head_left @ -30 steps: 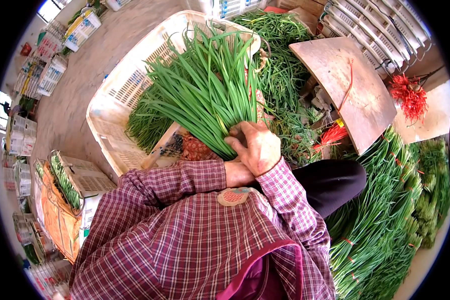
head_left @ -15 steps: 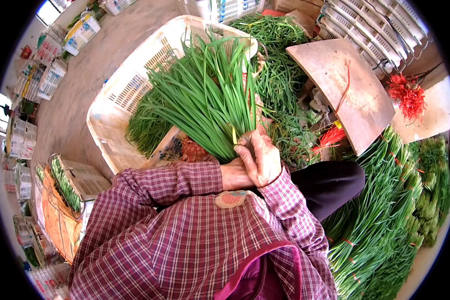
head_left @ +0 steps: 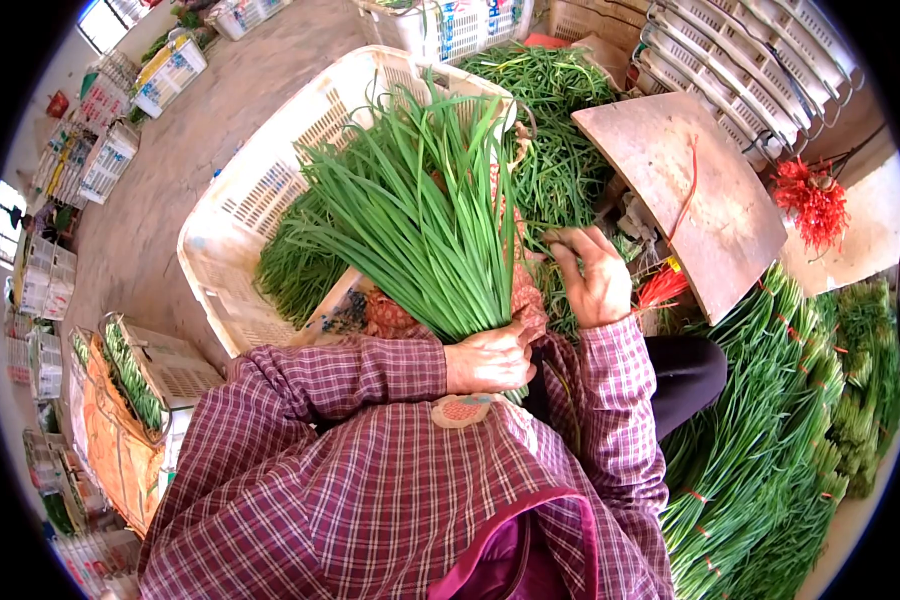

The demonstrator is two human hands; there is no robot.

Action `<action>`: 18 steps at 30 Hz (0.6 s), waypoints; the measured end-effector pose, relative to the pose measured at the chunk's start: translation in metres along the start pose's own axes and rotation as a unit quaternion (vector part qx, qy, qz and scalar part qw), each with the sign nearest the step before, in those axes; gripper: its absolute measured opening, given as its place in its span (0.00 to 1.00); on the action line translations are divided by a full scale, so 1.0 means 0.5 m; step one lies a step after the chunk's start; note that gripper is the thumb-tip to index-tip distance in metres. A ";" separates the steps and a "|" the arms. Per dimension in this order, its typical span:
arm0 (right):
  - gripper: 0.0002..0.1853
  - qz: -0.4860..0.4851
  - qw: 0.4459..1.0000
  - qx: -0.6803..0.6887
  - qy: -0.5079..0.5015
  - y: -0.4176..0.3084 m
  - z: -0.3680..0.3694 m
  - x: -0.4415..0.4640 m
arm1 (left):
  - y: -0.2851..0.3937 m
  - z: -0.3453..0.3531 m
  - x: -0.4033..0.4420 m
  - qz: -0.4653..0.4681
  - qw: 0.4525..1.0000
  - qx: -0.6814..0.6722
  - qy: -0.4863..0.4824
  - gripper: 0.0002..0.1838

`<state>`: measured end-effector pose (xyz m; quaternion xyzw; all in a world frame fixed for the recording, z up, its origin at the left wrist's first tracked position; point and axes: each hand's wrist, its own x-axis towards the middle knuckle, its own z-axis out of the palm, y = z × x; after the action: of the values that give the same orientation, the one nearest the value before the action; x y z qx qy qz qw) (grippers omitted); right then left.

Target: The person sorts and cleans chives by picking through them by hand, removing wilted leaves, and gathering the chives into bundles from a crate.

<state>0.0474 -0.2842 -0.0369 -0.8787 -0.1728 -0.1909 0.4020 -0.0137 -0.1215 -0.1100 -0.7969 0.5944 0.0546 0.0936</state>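
Note:
My left hand (head_left: 490, 360) is wrapped round the lower stems of a bunch of long green leaves (head_left: 420, 225), which fans out up and to the left over a white crate (head_left: 210, 250). To the right of the bunch is my right hand (head_left: 600, 277), raised and apart from it, thumb and fingertips pinched together above loose greens (head_left: 560, 180). Whatever the pinch holds is too small to make out. Part of a red patterned cloth (head_left: 390, 315) shows beneath the bunch.
A tilted board (head_left: 700, 190) with a red tie on it stands at the right, beside red strips (head_left: 662, 287). Tied green bundles (head_left: 760, 440) lie at the lower right. Stacked white crates (head_left: 735, 75) are at the upper right; a box with orange wrapping (head_left: 120, 420) is at the left.
My right hand has left the stems and moved right, over the loose greens. My left hand, earlier mostly covered by the right, now shows round the stems. The view has tilted slightly.

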 end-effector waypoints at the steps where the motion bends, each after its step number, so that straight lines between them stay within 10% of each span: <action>1: 0.05 -0.011 0.999 0.030 -0.001 -0.023 0.005 0.026 | -0.004 0.011 0.007 0.028 0.997 0.006 -0.077 0.17; 2: 0.05 -0.022 0.998 0.061 -0.003 -0.043 0.015 0.052 | 0.000 0.056 0.004 -0.046 0.966 -0.242 -0.079 0.22; 4: 0.06 -0.070 0.995 0.064 0.006 -0.078 0.039 0.102 | 0.006 0.123 -0.006 -0.161 0.539 -0.825 0.052 0.32; 6: 0.13 0.001 0.997 0.048 -0.060 -0.083 0.075 0.152 | 0.007 0.142 -0.008 -0.073 0.684 -0.705 0.175 0.39; 11: 0.19 0.040 0.988 0.004 -0.148 -0.058 0.124 0.230 | -0.008 0.022 0.042 -0.053 0.967 -0.178 -0.174 0.25; 14: 0.18 0.061 0.979 0.000 -0.195 -0.033 0.144 0.239 | -0.022 -0.085 0.030 0.006 0.971 -0.069 -0.229 0.10; 18: 0.15 0.059 0.981 0.009 -0.185 -0.019 0.137 0.226 | 0.006 0.086 0.044 0.019 0.991 0.096 0.088 0.12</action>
<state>0.1545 -0.2084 -0.0184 -0.9038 -0.1939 0.0009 0.3816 -0.0093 -0.1338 -0.1569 -0.7746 0.6177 -0.0715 0.1157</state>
